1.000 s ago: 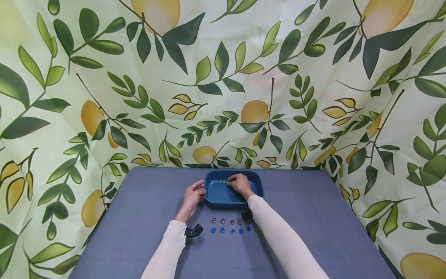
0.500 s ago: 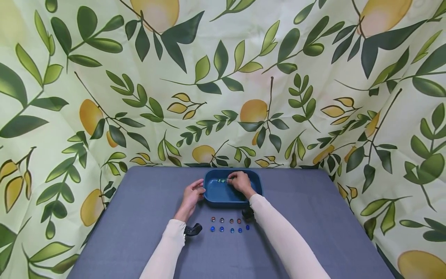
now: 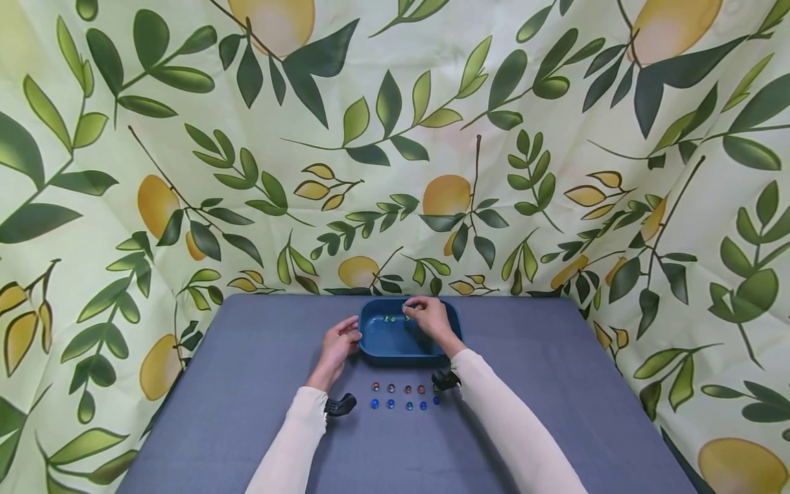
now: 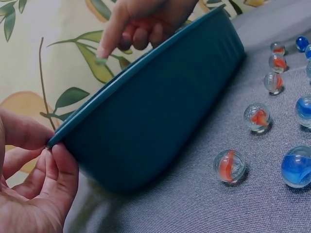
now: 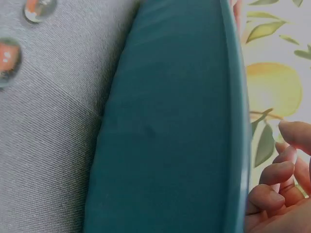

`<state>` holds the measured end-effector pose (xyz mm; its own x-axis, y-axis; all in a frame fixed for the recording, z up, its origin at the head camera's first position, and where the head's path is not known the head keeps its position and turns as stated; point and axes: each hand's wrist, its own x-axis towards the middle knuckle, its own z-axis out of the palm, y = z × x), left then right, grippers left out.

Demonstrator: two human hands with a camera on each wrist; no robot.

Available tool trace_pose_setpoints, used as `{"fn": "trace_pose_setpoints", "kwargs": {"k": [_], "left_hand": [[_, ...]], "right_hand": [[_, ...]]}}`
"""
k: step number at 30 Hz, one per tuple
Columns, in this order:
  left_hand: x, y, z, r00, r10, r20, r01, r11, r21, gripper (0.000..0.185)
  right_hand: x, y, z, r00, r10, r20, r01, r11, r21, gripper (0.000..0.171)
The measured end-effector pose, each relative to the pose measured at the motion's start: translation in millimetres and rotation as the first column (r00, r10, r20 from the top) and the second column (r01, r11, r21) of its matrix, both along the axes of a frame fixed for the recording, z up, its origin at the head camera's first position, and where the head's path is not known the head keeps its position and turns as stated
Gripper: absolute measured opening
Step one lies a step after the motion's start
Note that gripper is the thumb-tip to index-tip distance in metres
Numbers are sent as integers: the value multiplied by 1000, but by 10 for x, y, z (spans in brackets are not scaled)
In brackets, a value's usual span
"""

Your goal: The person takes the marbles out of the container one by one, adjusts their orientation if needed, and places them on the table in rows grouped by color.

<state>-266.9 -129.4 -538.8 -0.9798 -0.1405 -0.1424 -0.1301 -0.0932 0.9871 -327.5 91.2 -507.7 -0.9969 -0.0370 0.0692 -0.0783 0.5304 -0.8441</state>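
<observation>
A dark teal rectangular tub stands near the table's far edge. My left hand pinches its left rim between thumb and fingers, clear in the left wrist view. Over the tub's far side is my right hand, thumb and fingertips together. A small green glass marble shows at those fingertips in the left wrist view. Inside the tub, green marbles lie by the far wall, one partly behind the right hand. In the right wrist view, the tub's wall hides its inside.
In front of the tub, two rows of glass marbles lie on the grey cloth-covered table: orange-swirled marbles nearer the tub, blue marbles nearer me. A leaf-and-fruit patterned curtain rises behind and at both sides.
My right hand has risen slightly from the tub's floor, and a green marble below it has come into view. The left hand stays on the rim. The head view has shifted slightly.
</observation>
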Motion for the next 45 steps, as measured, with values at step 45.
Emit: {"fn": "trace_pose_setpoints", "kwargs": {"k": [45], "left_hand": [[-35,-14,-10,1000,-14,11,14,1000,18,49]], "right_hand": [[1534,-176,-218,953,300,-42,-302,951,-71,13]]}}
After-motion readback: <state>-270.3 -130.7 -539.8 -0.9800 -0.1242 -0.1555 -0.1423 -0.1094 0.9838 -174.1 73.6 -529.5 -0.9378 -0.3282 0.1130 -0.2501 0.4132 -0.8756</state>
